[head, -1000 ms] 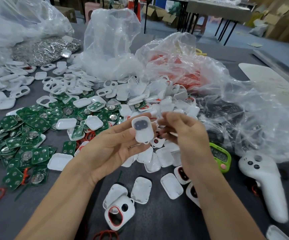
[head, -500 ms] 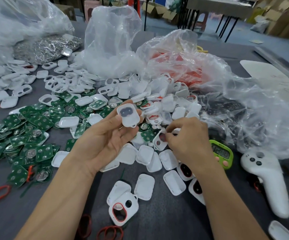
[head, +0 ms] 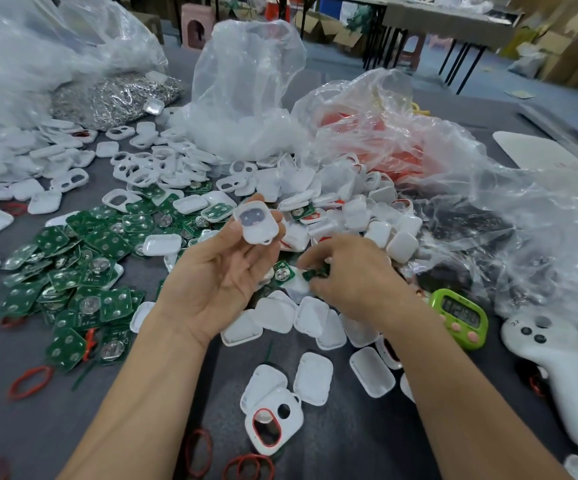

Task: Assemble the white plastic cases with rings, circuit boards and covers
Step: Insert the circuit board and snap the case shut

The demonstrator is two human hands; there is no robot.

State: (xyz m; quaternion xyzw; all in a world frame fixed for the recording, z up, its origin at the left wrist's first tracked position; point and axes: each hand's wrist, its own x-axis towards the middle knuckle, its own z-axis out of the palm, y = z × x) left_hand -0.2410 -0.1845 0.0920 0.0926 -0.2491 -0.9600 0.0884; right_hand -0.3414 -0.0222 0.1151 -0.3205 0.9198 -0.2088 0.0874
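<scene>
Left hand (head: pixel 225 282) pinches white case (head: pixel 256 225), long axis upright; right hand (head: pixel 353 278) pinches green circuit board (head: pixel 316 274) just below-right of case.

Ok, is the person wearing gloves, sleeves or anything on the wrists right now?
No. The left hand and right hand are bare: no gloves, no rings or watch showing. The left forearm and right forearm are uncovered down to the frame's edge; no sleeve is in view.
</scene>
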